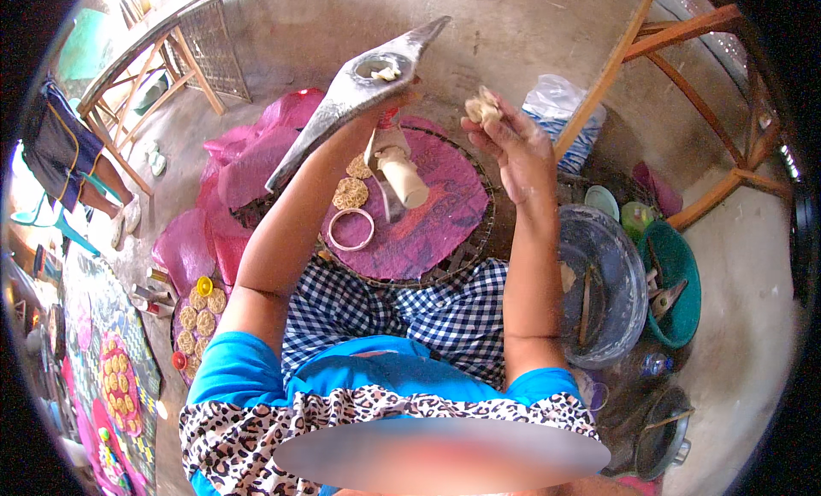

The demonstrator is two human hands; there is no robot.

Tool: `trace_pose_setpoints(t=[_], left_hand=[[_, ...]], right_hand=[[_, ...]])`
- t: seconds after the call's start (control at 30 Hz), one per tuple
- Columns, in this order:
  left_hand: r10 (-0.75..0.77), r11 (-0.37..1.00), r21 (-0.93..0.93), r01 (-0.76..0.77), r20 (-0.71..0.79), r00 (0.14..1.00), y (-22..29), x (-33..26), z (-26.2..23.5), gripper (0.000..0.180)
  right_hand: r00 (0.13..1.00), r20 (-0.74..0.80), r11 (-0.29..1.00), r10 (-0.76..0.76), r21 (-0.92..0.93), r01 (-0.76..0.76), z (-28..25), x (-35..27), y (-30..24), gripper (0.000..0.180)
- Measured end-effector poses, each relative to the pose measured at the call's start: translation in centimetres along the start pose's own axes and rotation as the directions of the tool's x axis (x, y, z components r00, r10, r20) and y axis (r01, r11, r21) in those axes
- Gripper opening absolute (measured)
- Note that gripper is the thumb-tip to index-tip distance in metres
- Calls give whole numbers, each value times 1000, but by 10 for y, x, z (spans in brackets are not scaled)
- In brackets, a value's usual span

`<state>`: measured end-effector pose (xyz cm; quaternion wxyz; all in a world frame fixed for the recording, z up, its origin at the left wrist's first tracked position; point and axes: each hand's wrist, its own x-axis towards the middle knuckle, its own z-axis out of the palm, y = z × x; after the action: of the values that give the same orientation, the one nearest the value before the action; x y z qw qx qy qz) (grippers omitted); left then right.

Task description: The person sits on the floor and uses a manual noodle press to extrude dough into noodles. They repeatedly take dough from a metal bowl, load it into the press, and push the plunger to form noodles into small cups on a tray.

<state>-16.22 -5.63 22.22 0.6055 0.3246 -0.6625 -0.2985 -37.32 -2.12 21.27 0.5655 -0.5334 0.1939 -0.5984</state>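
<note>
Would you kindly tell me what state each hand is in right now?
Left hand: holding the grey winged tool, fingers mostly hidden.
Right hand: fingers closed on a pale doughy lump.

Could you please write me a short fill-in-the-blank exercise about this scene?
The right hand holds dough, while the pointed grey tool is held up by the ____ hand.
The pale cylinder lies to the ____ of the pale ring.
The checked trousers are dark blue and ____.
Next to the large grey basin, the teal basin looks the ____ of the two.

Missing words: left; right; white; smaller.
</note>
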Motion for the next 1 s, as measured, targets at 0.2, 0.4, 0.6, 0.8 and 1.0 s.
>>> trace_pose_setpoints(t=[0.2, 0.4, 0.6, 0.8, 1.0], left_hand=[[62, 997, -59, -50, 228, 972, 31, -4, 7, 37], [124, 973, -220, -77, 209, 970, 5, -16, 1, 39], [-48, 985, -158, 69, 133, 990, 7, -33, -14, 37], [-156, 983, -89, 162, 69, 985, -5, -38, -24, 40], [38, 953, 296, -71, 117, 992, -28, -44, -21, 45]], right_hand=[[899, 196, 671, -392, -607, 425, 61, 22, -33, 27], [716, 391, 208, -579, -778, 593, 84, 19, -19, 20], [701, 472, 81, -534, -797, 599, 67, 1, -1, 38], [851, 376, 176, -367, -870, 460, 74, -29, 30, 80], [907, 300, 551, -296, -721, 419, 73, -15, 37, 85]])
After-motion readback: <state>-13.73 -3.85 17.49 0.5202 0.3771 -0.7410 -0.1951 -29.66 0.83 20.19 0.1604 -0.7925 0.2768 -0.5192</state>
